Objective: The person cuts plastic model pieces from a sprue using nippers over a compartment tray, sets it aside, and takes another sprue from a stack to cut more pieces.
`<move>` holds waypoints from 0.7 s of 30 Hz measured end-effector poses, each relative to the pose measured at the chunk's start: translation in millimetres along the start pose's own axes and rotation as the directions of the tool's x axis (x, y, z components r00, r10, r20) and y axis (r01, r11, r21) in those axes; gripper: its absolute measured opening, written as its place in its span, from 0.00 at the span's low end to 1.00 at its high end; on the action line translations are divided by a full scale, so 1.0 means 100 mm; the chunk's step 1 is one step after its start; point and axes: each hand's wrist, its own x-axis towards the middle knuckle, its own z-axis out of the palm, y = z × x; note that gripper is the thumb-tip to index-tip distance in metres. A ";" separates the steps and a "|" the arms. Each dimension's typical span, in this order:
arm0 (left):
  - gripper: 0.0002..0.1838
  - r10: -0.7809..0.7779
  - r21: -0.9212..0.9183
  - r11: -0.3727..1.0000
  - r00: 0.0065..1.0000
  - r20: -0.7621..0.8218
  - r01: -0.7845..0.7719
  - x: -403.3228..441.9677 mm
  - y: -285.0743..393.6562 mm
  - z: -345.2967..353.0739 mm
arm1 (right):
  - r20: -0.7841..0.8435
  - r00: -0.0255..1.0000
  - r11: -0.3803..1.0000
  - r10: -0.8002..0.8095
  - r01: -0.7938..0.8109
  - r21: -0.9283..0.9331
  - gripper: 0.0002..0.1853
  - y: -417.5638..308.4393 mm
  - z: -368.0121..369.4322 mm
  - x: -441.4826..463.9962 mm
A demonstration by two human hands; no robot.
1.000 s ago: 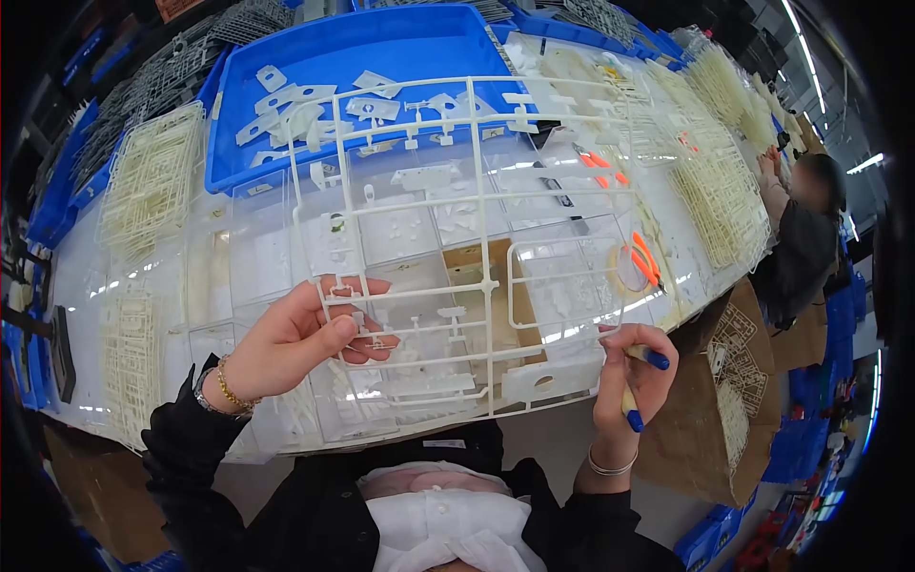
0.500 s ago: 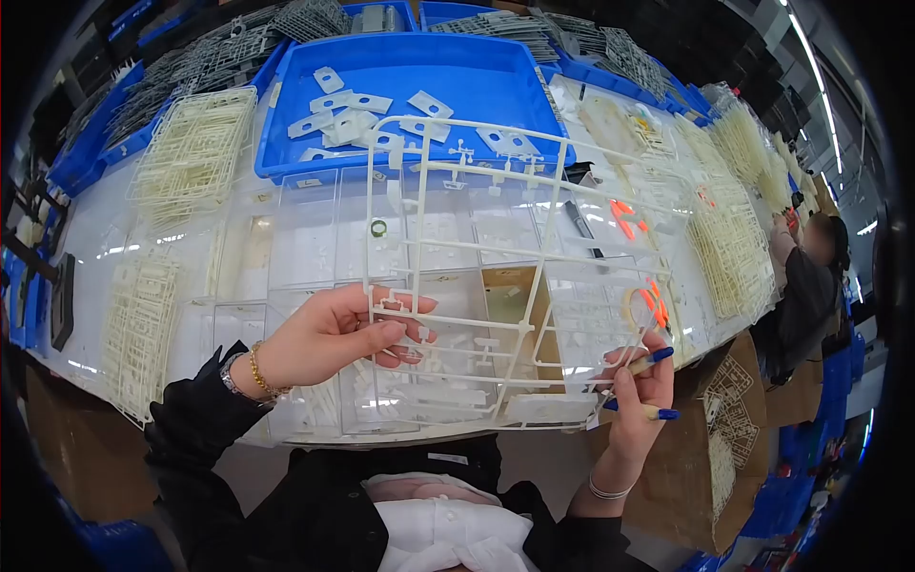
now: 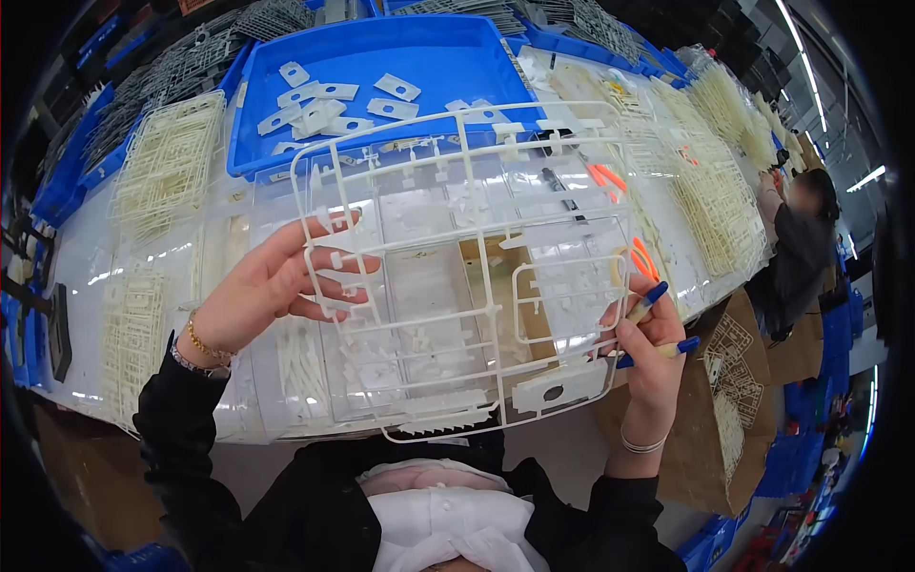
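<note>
A large off-white plastic sprue frame (image 3: 484, 250), with small moulded parts on its runners, is held up tilted above the table. My right hand (image 3: 648, 348) grips its right edge. The same hand holds a hand tool with two cream handles tipped in blue (image 3: 675, 349); its jaws are hidden. At the frame's left side is my left hand (image 3: 286, 276), fingers spread among the runners; whether they touch it I cannot tell. A white plate with a dark oval hole (image 3: 553, 392) sits in the frame's lower right corner.
Behind stands a blue bin (image 3: 448, 71) holding loose white plates (image 3: 319, 116). Clear compartment trays (image 3: 419, 229) lie under the frame. Sprue stacks (image 3: 167, 162) flank both sides. Orange items (image 3: 607, 179) and a cardboard box (image 3: 681, 429) are right, with another person (image 3: 801, 229) beyond.
The sprue frame has turned and shifted, its lower edge now nearer me. My left hand has let go its pinch, moved left and up, and spread its fingers. My right hand keeps its hold.
</note>
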 end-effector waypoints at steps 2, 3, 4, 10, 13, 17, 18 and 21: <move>0.37 -0.027 0.021 0.999 0.999 -0.028 0.028 0.00 0.05 -0.01 | -0.056 0.998 1.000 0.016 -0.015 0.013 0.24 -0.02 0.07 0.00; 0.35 -0.040 0.018 0.999 0.998 -0.039 0.041 0.01 0.07 0.01 | -0.070 0.997 1.000 0.015 -0.013 0.025 0.23 -0.02 0.09 -0.01; 0.33 -0.054 0.015 0.998 0.997 -0.051 0.055 0.02 0.08 0.04 | -0.083 0.996 0.999 0.014 -0.011 0.037 0.23 0.00 0.12 -0.03; 0.21 -0.094 -0.138 0.989 0.951 -0.295 0.055 0.26 0.01 0.03 | -0.076 0.996 0.993 0.052 -0.044 0.110 0.23 0.12 0.47 -0.18; 0.20 0.105 0.136 0.989 0.907 -0.408 -0.053 0.41 0.12 -0.20 | 0.065 0.998 0.999 -0.011 0.014 -0.052 0.34 0.11 0.40 -0.24; 0.21 0.193 0.586 0.809 0.925 -0.328 0.039 0.56 0.44 -0.56 | -0.071 0.992 0.992 -0.101 0.094 -0.087 0.66 0.04 0.34 -0.17; 0.22 0.173 0.648 0.758 0.937 -0.304 0.071 0.58 0.49 -0.58 | -0.093 0.985 0.988 -0.142 0.136 -0.068 0.71 0.05 0.29 -0.17; 0.22 0.111 0.711 0.697 0.965 -0.236 0.094 0.71 0.39 -0.57 | -0.140 0.989 0.994 -0.048 0.034 -0.100 0.78 0.01 0.30 -0.20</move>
